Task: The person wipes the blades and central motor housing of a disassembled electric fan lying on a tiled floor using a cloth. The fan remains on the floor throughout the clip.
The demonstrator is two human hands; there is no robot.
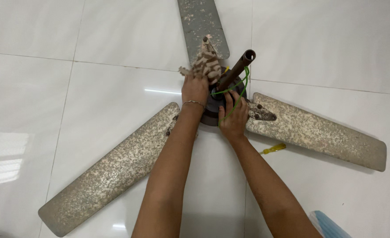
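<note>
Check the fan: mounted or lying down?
Down. The ceiling fan lies on the floor tiles, all three blades flat, its rod sticking up.

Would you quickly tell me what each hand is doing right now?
Left hand: closed on a patterned cloth.
Right hand: open, resting on the fan hub by the green wire.

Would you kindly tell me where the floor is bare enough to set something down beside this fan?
Bare white floor lies left, between the top blade and left blade, and top right above the right blade. It is crowded at the hub, where both hands, cloth, rod and green wire meet.
</note>
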